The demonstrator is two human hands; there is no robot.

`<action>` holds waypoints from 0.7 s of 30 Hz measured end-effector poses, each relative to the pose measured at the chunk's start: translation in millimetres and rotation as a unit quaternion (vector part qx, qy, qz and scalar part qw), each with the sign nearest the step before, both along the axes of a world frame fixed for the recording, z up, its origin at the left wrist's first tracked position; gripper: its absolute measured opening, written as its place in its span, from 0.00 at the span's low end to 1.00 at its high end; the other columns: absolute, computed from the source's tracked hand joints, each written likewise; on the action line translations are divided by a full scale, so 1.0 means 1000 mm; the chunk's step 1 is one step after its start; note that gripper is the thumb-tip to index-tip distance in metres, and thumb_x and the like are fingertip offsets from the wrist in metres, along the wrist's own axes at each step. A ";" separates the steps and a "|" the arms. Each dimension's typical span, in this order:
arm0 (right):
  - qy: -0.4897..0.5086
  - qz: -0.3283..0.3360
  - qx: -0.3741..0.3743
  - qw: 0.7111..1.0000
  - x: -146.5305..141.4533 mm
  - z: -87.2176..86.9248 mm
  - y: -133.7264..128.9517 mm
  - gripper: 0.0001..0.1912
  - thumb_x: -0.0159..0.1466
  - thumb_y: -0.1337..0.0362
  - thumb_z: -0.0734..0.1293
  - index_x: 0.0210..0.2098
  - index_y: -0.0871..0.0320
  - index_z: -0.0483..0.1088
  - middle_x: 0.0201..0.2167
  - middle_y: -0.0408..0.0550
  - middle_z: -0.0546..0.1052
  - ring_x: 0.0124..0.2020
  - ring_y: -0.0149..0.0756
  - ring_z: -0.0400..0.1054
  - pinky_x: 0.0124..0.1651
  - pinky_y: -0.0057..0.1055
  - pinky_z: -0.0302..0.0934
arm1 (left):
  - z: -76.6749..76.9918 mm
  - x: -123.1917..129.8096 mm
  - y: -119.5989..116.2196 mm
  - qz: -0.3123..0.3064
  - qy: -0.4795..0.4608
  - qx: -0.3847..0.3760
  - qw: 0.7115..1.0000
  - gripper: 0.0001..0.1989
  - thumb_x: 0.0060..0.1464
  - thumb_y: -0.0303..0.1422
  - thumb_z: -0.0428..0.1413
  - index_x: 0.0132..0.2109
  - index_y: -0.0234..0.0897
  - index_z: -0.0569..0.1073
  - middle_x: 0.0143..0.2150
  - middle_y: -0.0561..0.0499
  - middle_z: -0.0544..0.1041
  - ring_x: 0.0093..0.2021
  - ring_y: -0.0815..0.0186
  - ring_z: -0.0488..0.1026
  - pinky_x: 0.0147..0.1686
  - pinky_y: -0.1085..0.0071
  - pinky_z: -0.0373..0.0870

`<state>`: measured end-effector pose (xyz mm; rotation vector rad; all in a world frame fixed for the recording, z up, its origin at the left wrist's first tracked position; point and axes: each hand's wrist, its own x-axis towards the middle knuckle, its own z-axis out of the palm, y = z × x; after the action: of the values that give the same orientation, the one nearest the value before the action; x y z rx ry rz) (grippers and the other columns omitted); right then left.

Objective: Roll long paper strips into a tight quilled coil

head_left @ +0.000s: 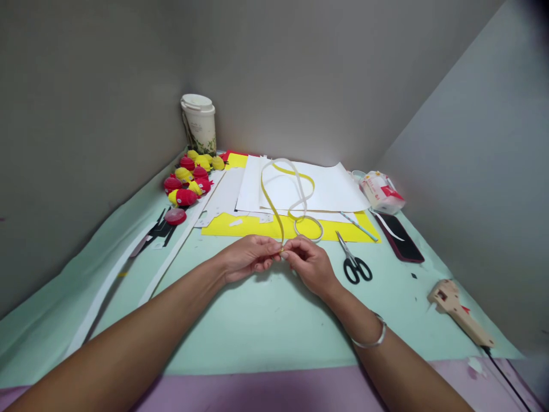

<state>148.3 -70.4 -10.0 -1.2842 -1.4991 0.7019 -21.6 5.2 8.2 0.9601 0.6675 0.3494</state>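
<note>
Clock read from the two hands, 12 pointing away from the person. Left hand [253,257] pinches the near end of a narrow yellow-and-white strip [274,209] between thumb and fingers. Right hand [311,263] pinches the same end, fingertips meeting the left ones. Both grasping; other fingers curled. Strip rises from the fingertips toward 12 and makes a wide loop in front of the white sheets [321,189], yellow face on one side, whitish on the other. Pale ring [321,232] just beside the right hand at 1, partly behind it.

Yellow sheet [223,228] lies at 12, partly under the white sheets. Striped stick [362,229] at 2, across the yellow sheet. Scissors [354,263] at 3, near the right hand, blades a little apart, black handles toward the person. Phone [403,243] further out, between 2 and 3; packet [381,191] at 2, beyond it. Glue gun [461,315] at 4, cord trailing off the near edge.

Red and yellow ribbed pieces [184,197] clustered at 10, lidded cup [201,123] upright behind them at 11. Round red item [175,216] and black scraps [160,230] near 9. Long white strips [114,280] at 9, left of the left hand. All on a desk [257,337] with a pale green cover.
</note>
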 end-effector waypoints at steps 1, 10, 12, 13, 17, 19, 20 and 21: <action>-0.015 -0.003 0.016 1.000 0.000 0.001 -0.001 0.04 0.60 0.62 0.68 0.31 0.55 0.72 0.27 0.42 0.70 0.28 0.30 0.63 0.31 0.28 0.60 | 0.000 0.000 0.000 0.004 -0.003 0.001 1.000 0.16 0.45 0.39 0.65 0.32 0.30 0.74 0.29 0.50 0.69 0.23 0.77 0.60 0.17 0.81 0.50; -0.103 -0.013 0.103 0.989 0.002 0.003 -0.002 0.02 0.62 0.67 0.66 0.32 0.56 0.70 0.28 0.42 0.69 0.29 0.31 0.62 0.32 0.28 0.57 | 0.000 0.002 -0.001 0.007 0.037 0.007 0.999 0.18 0.45 0.42 0.65 0.29 0.29 0.72 0.22 0.53 0.67 0.20 0.77 0.60 0.17 0.81 0.52; -0.116 -0.018 0.111 0.987 0.002 0.003 -0.001 0.02 0.62 0.68 0.66 0.32 0.56 0.70 0.28 0.42 0.69 0.29 0.31 0.62 0.32 0.28 0.57 | -0.002 0.002 0.000 0.019 0.032 0.009 0.999 0.17 0.45 0.40 0.65 0.29 0.29 0.73 0.25 0.52 0.70 0.21 0.78 0.61 0.17 0.82 0.53; -0.121 -0.021 0.115 0.986 0.002 0.002 -0.001 0.02 0.62 0.69 0.66 0.32 0.56 0.70 0.27 0.42 0.69 0.29 0.30 0.62 0.32 0.28 0.57 | -0.003 0.003 0.000 0.023 0.028 0.010 0.999 0.16 0.46 0.40 0.65 0.30 0.29 0.74 0.26 0.51 0.71 0.21 0.79 0.61 0.17 0.82 0.53; -0.144 -0.026 0.132 0.980 0.002 0.002 0.000 0.03 0.62 0.70 0.66 0.32 0.57 0.70 0.28 0.43 0.70 0.30 0.31 0.63 0.34 0.28 0.58 | -0.007 0.003 0.002 0.035 0.021 0.021 0.999 0.14 0.47 0.38 0.65 0.32 0.29 0.76 0.30 0.49 0.74 0.21 0.80 0.61 0.17 0.82 0.53; -0.156 -0.029 0.136 0.978 0.003 0.001 0.000 0.03 0.62 0.69 0.66 0.33 0.57 0.70 0.28 0.43 0.70 0.31 0.31 0.63 0.35 0.28 0.58 | -0.008 0.003 0.002 0.038 0.024 0.026 0.999 0.14 0.47 0.38 0.65 0.33 0.29 0.77 0.31 0.49 0.75 0.22 0.79 0.62 0.17 0.83 0.54; -0.161 -0.031 0.136 0.977 0.003 0.001 0.001 0.03 0.63 0.69 0.65 0.33 0.57 0.70 0.28 0.44 0.70 0.31 0.32 0.63 0.35 0.28 0.58 | -0.008 0.004 0.002 0.038 0.025 0.027 0.999 0.14 0.46 0.38 0.65 0.33 0.29 0.77 0.31 0.49 0.75 0.22 0.79 0.62 0.17 0.83 0.55; -0.166 -0.031 0.136 0.976 0.003 0.000 0.001 0.03 0.63 0.69 0.65 0.33 0.57 0.70 0.29 0.44 0.70 0.31 0.32 0.63 0.35 0.28 0.59 | -0.008 0.004 0.003 0.037 0.026 0.029 0.999 0.14 0.46 0.38 0.65 0.33 0.29 0.77 0.31 0.49 0.75 0.22 0.79 0.62 0.17 0.83 0.55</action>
<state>151.7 -69.8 -9.9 -1.2713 -1.7448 0.2331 -17.9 7.9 0.5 1.0036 0.7456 0.4115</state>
